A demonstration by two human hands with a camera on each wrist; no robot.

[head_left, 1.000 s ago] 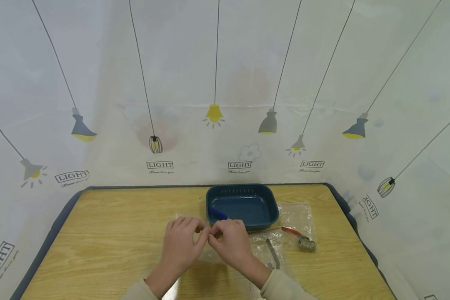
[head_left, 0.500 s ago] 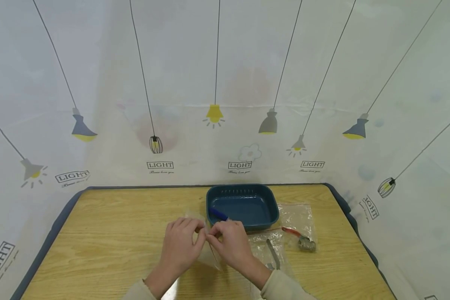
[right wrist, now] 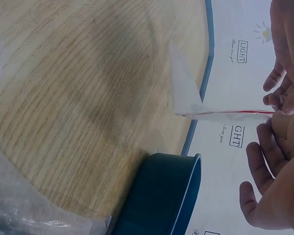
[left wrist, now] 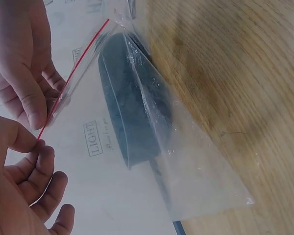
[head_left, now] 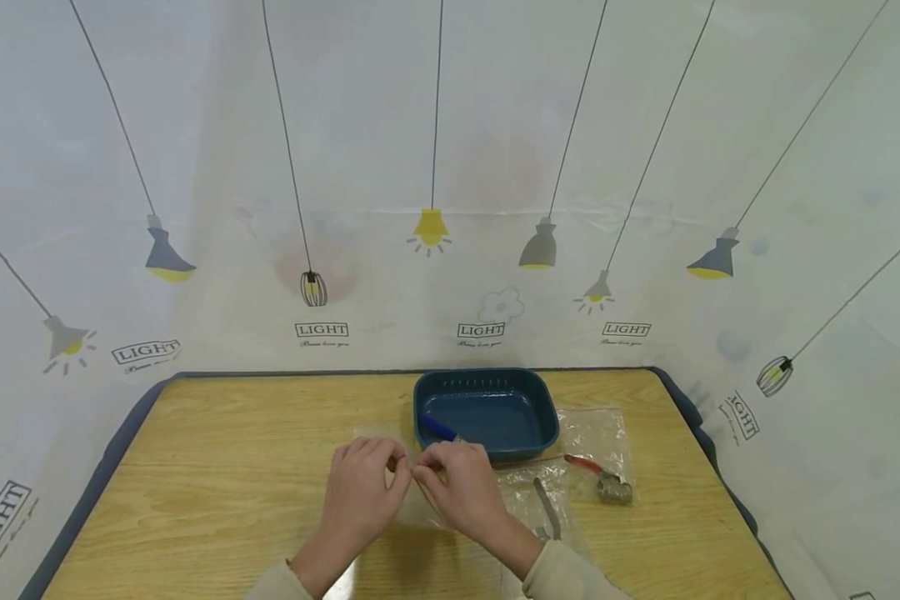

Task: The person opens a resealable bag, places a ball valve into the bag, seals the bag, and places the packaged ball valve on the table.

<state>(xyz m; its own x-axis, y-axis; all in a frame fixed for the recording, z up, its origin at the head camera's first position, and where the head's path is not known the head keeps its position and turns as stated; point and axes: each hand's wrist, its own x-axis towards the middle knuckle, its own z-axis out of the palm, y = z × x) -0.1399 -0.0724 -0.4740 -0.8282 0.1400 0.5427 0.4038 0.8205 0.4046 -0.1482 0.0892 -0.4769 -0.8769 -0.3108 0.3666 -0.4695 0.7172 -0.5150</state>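
A clear zip-lock bag (left wrist: pixel 206 171) with a red zip line (left wrist: pixel 83 57) hangs between my two hands above the table. My left hand (head_left: pixel 363 483) pinches its zip edge between thumb and forefinger, the other fingers loosely bent. Right beside it, my right hand (head_left: pixel 461 483) pinches the same edge, the fingertips of both hands nearly meeting. In the left wrist view the dark blue-green basket (left wrist: pixel 122 93) shows through the plastic. Nothing shows inside the bag.
The basket stands behind my hands, a blue-handled item (head_left: pixel 438 427) inside its left end. To the right, plastic bags (head_left: pixel 596 425) lie flat on the wooden table (head_left: pixel 232 467), along with a grey metal tool (head_left: pixel 546 504) and a red-handled item with a metallic head (head_left: pixel 613 488).
The bag has swung and turned between my hands; its lower corner, plain to see half a second ago, now lies flatter and further left. Both hands stay nearly in place.
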